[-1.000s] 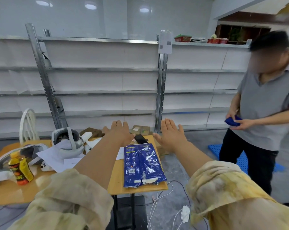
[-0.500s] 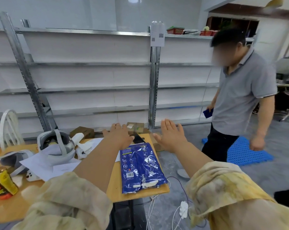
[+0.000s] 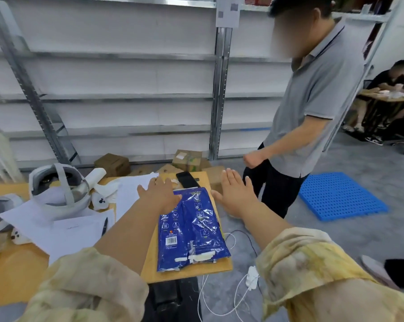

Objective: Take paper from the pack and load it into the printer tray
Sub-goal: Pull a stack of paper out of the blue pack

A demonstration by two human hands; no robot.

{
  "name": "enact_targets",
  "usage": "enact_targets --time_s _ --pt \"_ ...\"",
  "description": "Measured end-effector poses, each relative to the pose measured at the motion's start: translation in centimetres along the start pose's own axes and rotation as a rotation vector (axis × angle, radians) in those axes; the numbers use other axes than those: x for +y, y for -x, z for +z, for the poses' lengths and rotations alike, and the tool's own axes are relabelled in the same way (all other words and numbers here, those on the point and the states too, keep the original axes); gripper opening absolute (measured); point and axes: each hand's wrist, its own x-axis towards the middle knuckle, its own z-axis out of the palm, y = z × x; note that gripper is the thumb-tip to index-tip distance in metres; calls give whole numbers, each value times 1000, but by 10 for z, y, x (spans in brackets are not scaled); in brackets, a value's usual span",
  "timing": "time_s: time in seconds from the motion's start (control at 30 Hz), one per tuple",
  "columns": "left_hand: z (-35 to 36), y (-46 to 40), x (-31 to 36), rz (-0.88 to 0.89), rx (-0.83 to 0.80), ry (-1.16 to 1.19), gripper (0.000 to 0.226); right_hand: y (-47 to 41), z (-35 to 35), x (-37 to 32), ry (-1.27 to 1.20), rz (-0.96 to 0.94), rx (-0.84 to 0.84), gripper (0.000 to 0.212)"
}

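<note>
A blue plastic paper pack (image 3: 191,231) lies flat at the right end of the wooden table (image 3: 17,275), its torn end toward me. My left hand (image 3: 160,194) hovers flat and empty over the pack's far left corner, fingers spread. My right hand (image 3: 237,196) is held out flat and empty just past the table's right edge, beside the pack and apart from it. No printer or tray is in view.
Loose white sheets (image 3: 68,228), a pen (image 3: 104,226), a white headset (image 3: 59,191) and a black phone (image 3: 187,180) lie on the table. A person in a grey shirt (image 3: 312,108) stands close on the right. Cardboard boxes (image 3: 188,160), a blue floor mat (image 3: 342,198) and white cables (image 3: 242,284) are below.
Both hands have stayed flat and empty while dropping toward the pack as my view tilted down. The person in grey walked from the right to stand close beside the table.
</note>
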Motion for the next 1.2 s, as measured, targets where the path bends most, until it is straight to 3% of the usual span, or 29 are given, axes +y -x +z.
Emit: enact_targets --time_s 0.47,0.7,0.87,1.03,1.2 --pt "84 -63 -1 -99 -122 74 68 -69 96 14 24 -125 -188 66" --pt "142 -72 -14 18 -232 -2 65 -65 161 5 10 -166 -252 61" --pt "191 -72 -25 78 -311 -10 63 -57 202 -5 -23 -197 -290 43" --pt "222 -75 -30 126 -351 -46 63 -54 223 -16 -47 -208 -309 28" --pt "234 -79 -33 150 -338 -62 63 -61 226 -23 -68 -179 -334 29"
